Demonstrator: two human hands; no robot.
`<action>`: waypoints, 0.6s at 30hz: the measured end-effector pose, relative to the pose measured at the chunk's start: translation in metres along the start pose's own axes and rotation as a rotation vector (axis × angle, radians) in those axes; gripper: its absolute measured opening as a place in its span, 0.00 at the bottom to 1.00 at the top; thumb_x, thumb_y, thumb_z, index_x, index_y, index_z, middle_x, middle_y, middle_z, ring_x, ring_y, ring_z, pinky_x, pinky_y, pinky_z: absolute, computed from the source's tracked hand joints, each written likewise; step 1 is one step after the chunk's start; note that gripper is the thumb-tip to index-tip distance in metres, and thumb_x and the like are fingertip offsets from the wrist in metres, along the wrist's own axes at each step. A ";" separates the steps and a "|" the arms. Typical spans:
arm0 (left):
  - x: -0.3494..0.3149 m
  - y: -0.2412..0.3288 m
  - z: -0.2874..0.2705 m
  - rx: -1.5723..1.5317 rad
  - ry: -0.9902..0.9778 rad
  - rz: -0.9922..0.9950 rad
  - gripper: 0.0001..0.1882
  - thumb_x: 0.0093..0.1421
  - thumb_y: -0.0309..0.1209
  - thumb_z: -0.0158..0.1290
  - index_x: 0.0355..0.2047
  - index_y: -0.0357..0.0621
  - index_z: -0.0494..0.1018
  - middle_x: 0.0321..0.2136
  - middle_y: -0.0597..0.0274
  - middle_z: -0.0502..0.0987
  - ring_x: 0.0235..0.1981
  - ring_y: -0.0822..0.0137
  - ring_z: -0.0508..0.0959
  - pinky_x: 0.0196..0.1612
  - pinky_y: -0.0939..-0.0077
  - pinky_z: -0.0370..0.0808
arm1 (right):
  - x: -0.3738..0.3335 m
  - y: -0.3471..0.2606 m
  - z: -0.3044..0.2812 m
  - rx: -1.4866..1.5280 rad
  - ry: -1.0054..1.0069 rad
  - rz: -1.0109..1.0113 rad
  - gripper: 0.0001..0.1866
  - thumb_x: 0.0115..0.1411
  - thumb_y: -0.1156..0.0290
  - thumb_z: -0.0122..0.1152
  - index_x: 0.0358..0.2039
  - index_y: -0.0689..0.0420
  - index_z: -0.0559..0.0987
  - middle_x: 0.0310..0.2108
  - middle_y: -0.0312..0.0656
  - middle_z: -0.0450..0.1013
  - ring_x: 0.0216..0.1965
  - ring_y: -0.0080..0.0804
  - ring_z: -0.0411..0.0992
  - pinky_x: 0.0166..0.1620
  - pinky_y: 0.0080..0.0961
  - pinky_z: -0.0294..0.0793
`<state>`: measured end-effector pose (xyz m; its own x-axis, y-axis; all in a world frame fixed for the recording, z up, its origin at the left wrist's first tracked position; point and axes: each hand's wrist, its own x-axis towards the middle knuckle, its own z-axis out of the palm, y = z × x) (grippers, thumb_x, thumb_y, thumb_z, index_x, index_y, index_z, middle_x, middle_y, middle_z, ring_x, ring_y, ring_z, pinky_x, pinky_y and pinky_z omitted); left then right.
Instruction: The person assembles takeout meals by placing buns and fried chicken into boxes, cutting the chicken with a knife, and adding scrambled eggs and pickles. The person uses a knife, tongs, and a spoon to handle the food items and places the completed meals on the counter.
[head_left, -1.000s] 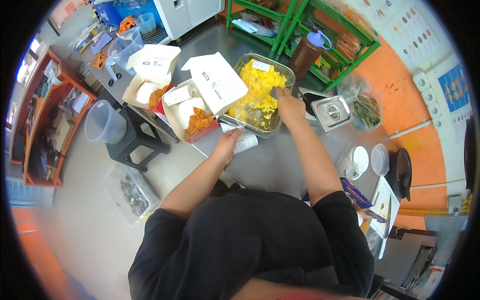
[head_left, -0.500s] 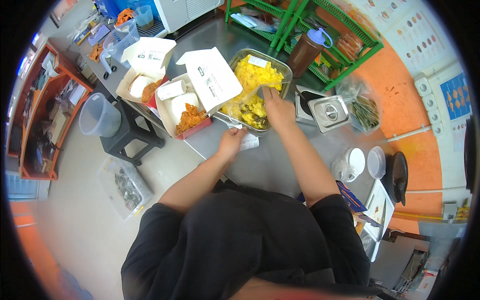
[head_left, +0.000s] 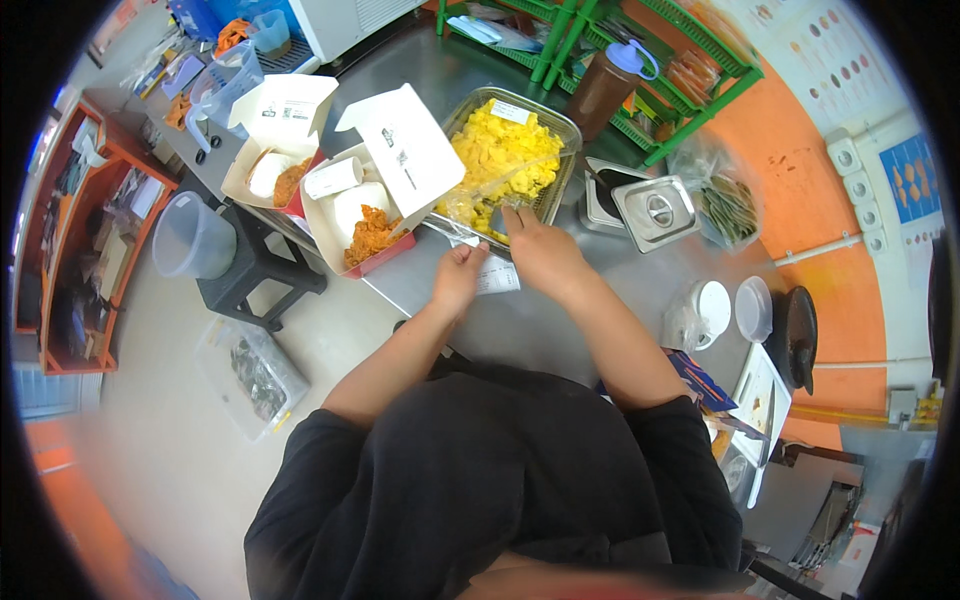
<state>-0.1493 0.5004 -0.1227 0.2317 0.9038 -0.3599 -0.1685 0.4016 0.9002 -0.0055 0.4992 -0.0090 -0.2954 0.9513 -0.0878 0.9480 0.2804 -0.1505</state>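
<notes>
My left hand [head_left: 459,276] is closed in a pinch on clear plastic film [head_left: 487,195] at the near edge of a metal tray [head_left: 572,136]. The film lies partly over chopped yellow food [head_left: 515,150], which looks like scrambled egg. My right hand [head_left: 541,250] is at the tray's near right side, fingers bent into the film above the food; its fingertips are partly hidden. Under my hands a printed paper slip [head_left: 497,277] lies on the steel counter. Left of the tray stand two open takeaway boxes [head_left: 383,253] [head_left: 233,187] with white rice and fried chicken [head_left: 368,236].
Right of the tray is a steel container with its lid [head_left: 655,214], and a bag of green vegetables [head_left: 729,212]. Behind stand a brown sauce bottle [head_left: 602,92] and green racks [head_left: 640,135]. A black stool [head_left: 255,265] bears a clear bucket [head_left: 194,236] on the left.
My right hand has drawn back toward me, from the tray's right side to its near edge. My left hand keeps its pinch. The view has shifted slightly.
</notes>
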 end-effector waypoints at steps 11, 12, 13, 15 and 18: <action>-0.012 0.041 0.014 0.036 -0.026 0.060 0.13 0.64 0.35 0.48 0.25 0.41 0.72 0.20 0.72 0.71 0.20 0.82 0.64 0.24 0.84 0.61 | 0.033 0.067 -0.033 0.588 -0.355 -0.012 0.25 0.50 0.73 0.51 0.51 0.63 0.71 0.26 0.46 0.73 0.24 0.34 0.71 0.28 0.28 0.70; -0.012 0.045 0.013 0.043 -0.035 0.049 0.13 0.64 0.36 0.48 0.25 0.41 0.72 0.20 0.72 0.72 0.20 0.82 0.65 0.25 0.84 0.62 | 0.035 0.072 -0.034 0.713 -0.445 0.080 0.25 0.50 0.73 0.51 0.51 0.63 0.71 0.24 0.42 0.72 0.20 0.29 0.70 0.24 0.25 0.68; -0.011 0.048 0.013 0.038 -0.060 0.044 0.13 0.63 0.36 0.48 0.26 0.41 0.73 0.21 0.72 0.73 0.21 0.82 0.66 0.26 0.85 0.63 | 0.037 0.074 -0.033 0.948 -0.459 0.172 0.23 0.51 0.74 0.52 0.50 0.62 0.72 0.22 0.34 0.67 0.15 0.19 0.60 0.19 0.16 0.60; -0.010 0.053 0.011 0.114 -0.042 0.064 0.13 0.64 0.36 0.48 0.26 0.42 0.72 0.20 0.72 0.72 0.21 0.82 0.66 0.26 0.85 0.62 | 0.039 0.079 -0.032 1.150 -0.465 0.303 0.20 0.51 0.74 0.52 0.46 0.61 0.74 0.22 0.33 0.67 0.16 0.19 0.61 0.19 0.17 0.61; -0.007 0.051 0.007 0.101 -0.031 0.102 0.15 0.64 0.36 0.48 0.23 0.42 0.71 0.18 0.74 0.69 0.19 0.83 0.62 0.23 0.84 0.59 | 0.036 0.082 -0.029 1.329 -0.360 0.463 0.21 0.53 0.77 0.51 0.50 0.62 0.71 0.24 0.33 0.67 0.16 0.18 0.60 0.19 0.15 0.59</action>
<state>-0.1526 0.5139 -0.0726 0.2480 0.9334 -0.2593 -0.0960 0.2900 0.9522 0.0646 0.5604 0.0036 -0.2025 0.7830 -0.5881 0.2160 -0.5501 -0.8067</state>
